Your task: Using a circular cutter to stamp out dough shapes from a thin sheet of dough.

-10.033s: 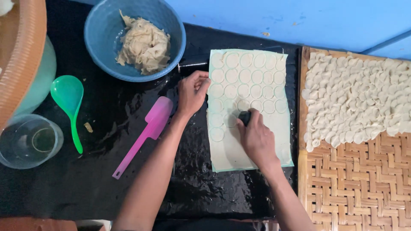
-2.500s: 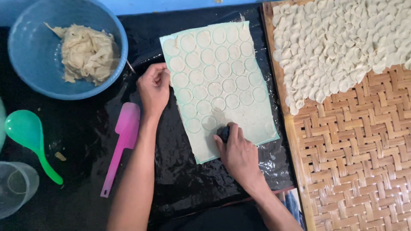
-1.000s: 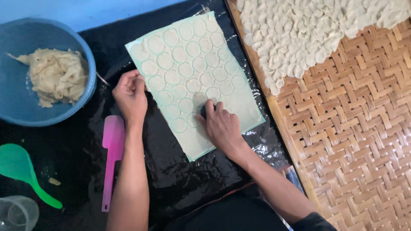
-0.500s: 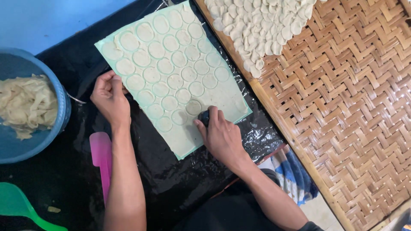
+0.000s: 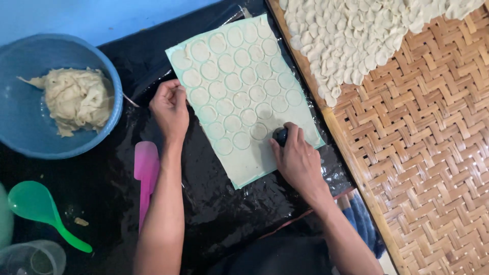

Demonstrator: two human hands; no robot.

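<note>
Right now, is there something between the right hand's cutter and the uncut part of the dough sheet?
Nothing visible. The right hand presses the dark round cutter directly on the dough sheet; the bare strip lies just beside it. The left hand rests at the sheet's far edge.

Work surface seen from above
A glossy black plastic sheet is spread over the surface; a blue wall is seen behind, a woven bamboo tray alongside.

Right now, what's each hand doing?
Left hand: fingers curled, pressing on the edge of the dough sheet.
Right hand: closed on a small dark round cutter, pressed into the sheet.
</note>
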